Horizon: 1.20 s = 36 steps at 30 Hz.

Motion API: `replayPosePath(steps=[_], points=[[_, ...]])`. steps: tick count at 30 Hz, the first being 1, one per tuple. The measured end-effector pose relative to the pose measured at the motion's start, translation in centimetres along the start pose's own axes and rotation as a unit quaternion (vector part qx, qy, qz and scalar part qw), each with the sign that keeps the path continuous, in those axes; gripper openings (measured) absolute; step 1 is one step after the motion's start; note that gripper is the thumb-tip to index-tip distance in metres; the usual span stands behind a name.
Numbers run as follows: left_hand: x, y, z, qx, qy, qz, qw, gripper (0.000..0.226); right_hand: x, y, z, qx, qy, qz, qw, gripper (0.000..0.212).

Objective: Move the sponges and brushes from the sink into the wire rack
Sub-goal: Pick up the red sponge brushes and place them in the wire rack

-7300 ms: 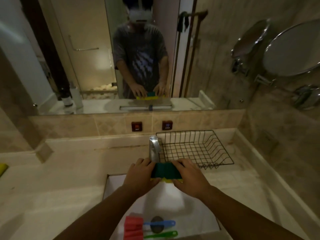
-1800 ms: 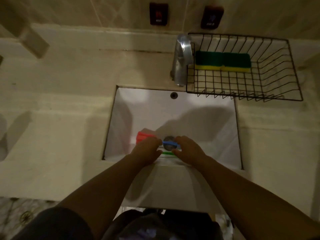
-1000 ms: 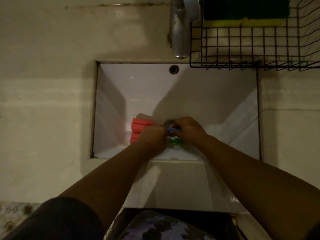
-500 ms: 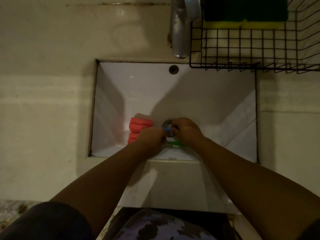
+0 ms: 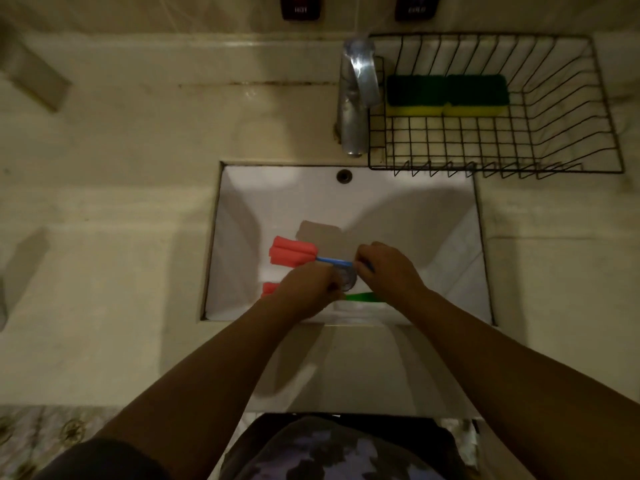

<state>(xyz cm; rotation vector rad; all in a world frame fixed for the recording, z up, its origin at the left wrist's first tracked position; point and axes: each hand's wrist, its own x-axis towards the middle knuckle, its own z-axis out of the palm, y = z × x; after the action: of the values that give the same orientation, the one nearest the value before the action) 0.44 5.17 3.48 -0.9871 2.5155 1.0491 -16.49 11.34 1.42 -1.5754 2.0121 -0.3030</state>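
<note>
In the white sink (image 5: 242, 209) my right hand (image 5: 388, 271) grips the blue handle of a brush with a pink foam head (image 5: 292, 254), which is raised and points left. My left hand (image 5: 304, 289) is curled just below that handle and covers part of a second brush. That brush's pink head (image 5: 270, 289) peeks out on the left and its green handle (image 5: 363, 296) on the right. What my left hand holds is hidden. Two green-and-yellow sponges (image 5: 446, 95) lie side by side in the black wire rack (image 5: 571, 140) at the back right.
A chrome faucet (image 5: 356, 98) stands between the sink and the rack's left edge. The drain (image 5: 346, 280) shows between my hands. Beige counter surrounds the sink, and two dark wall switches (image 5: 299, 6) sit above it.
The blue-handled brush has come up off the sink floor, its pink head now apart from the other brush's head. My head has pulled back, so the whole rack shows.
</note>
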Motion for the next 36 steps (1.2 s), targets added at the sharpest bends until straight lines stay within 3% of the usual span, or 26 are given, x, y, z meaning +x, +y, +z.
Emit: replayPosePath(steps=[12, 27, 36], points=[[-2.1, 6.7, -4.8, 0.040, 0.025, 0.049, 0.998, 0.016, -3.3, -2.8, -7.8, -0.039, 0.078, -0.027, 0.996, 0.019], [-1.9, 14.0, -12.6, 0.102, 0.146, 0.149, 0.973, 0.020, -4.9, -4.8, -18.6, -0.073, 0.209, -0.023, 0.975, 0.019], [-1.2, 16.5, -15.6, 0.106, 0.197, 0.170, 0.960, 0.017, -4.5, -4.7, -23.1, -0.082, 0.217, -0.067, 0.970, 0.018]])
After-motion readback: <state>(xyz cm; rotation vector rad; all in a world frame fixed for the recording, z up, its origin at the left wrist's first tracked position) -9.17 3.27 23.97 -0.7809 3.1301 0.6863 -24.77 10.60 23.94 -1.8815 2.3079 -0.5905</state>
